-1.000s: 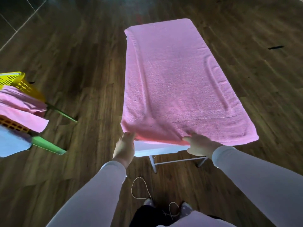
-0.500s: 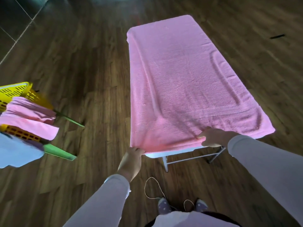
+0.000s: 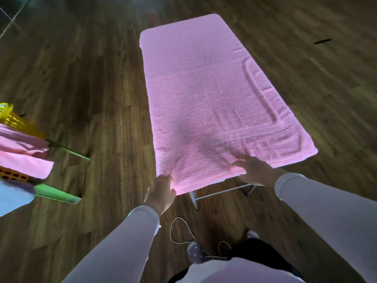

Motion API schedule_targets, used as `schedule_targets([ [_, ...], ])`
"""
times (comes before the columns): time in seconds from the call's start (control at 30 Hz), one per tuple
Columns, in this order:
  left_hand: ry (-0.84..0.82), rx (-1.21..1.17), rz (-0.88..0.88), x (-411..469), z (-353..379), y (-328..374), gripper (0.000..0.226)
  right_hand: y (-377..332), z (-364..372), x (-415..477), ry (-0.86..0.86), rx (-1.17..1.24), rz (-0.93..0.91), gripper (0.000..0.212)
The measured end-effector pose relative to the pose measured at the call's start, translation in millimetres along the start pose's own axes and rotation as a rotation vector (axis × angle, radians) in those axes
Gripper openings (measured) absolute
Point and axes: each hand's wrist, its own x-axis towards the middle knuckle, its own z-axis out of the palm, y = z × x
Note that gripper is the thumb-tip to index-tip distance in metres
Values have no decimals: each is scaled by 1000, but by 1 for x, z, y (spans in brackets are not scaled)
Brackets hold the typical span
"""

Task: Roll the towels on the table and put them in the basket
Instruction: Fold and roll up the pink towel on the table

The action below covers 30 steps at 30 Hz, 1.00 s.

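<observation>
The pink towel (image 3: 208,94) lies flat along the whole table (image 3: 230,179). I judge it soft, limp and light, best taken at the near hem. The left hand (image 3: 161,193) pinches its near left corner; the right hand (image 3: 257,170) grips the hem further right.

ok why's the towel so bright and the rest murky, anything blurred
Head view: the pink towel is strongly lit, almost glowing, against a dim wooden floor; a soft shadow darkens its near end; the yellow basket at far left looks motion-smeared.
</observation>
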Motion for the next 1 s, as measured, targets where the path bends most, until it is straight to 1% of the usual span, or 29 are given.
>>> schedule_targets([
  [0.07,5,4,10,5,1,18,32,11,-1,-2,21,39,8,45],
  [0.27,11,-39,-9,14,15,80,32,75,-15,-6,71,-13,11,35],
  [0.43,22,-35,-8,24,41,150,35,165,-29,-16,55,-117,70,59],
  [0.5,28,9,22,30,53,178,41,198,-30,-21,55,-152,12,59],
  [0.6,44,59,40,38,70,213,49,230,-30,-25,101,-209,-122,55],
  [0.73,75,119,91,47,86,248,50,253,-29,-23,181,-227,-209,34],
  [0.83,110,147,94,51,91,266,44,264,-21,-25,228,-217,-269,30],
  [0.9,126,157,85,53,91,270,34,272,-16,-30,266,-155,-292,25],
  [1.0,167,147,87,54,90,272,19,282,-13,-37,322,-63,-277,24],
])
